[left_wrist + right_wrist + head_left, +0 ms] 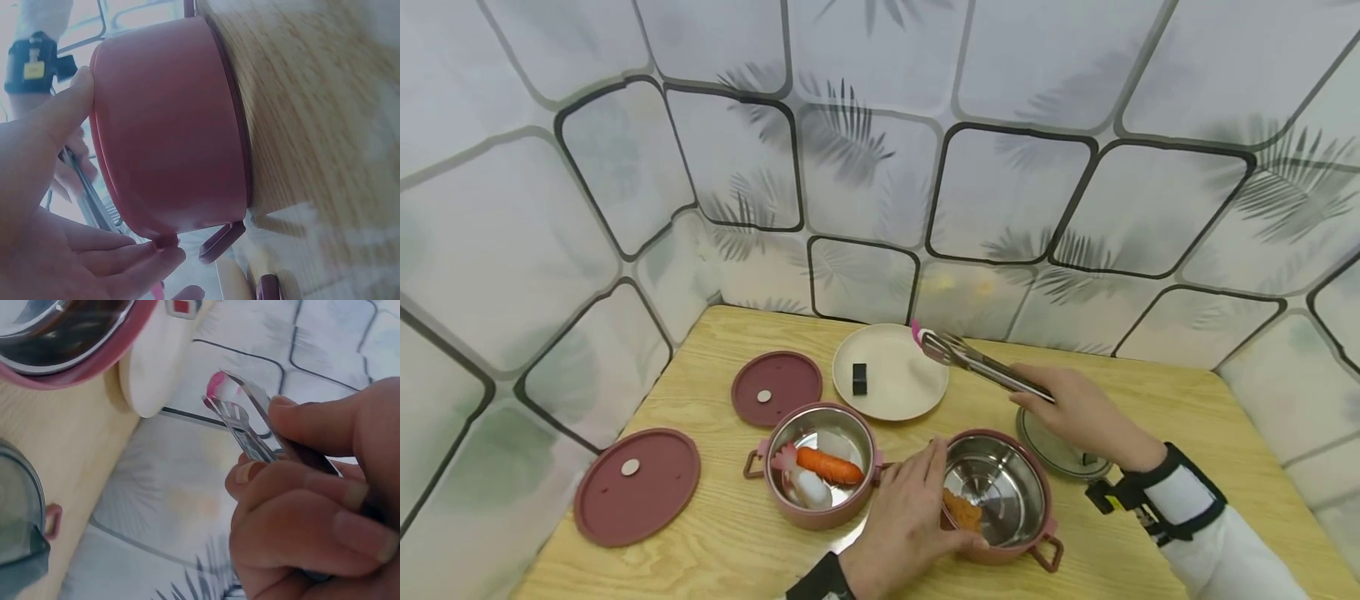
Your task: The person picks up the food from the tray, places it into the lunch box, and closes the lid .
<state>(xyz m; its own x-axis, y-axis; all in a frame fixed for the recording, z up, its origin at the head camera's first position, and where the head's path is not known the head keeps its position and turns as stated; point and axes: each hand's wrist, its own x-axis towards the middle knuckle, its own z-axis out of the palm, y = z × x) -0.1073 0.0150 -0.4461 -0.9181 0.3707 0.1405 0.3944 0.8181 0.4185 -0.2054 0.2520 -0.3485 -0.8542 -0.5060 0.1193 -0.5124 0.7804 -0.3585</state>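
Note:
My right hand grips metal tongs, raised over the right edge of the plate. Between the tips is a small white and pink piece, partly hidden. My left hand lies against the left side of the right-hand mauve pot; in the left wrist view its thumb touches the rim and extended fingers touch a side handle. An orange-brown lump is inside that pot. The left-hand pot contains an orange carrot-shaped piece, a white piece and a pink frilled piece.
A small black block sits on the cream plate. Two mauve lids, one larger and one smaller, lie at left. A glass lid lies under my right wrist. Patterned walls border the wooden table.

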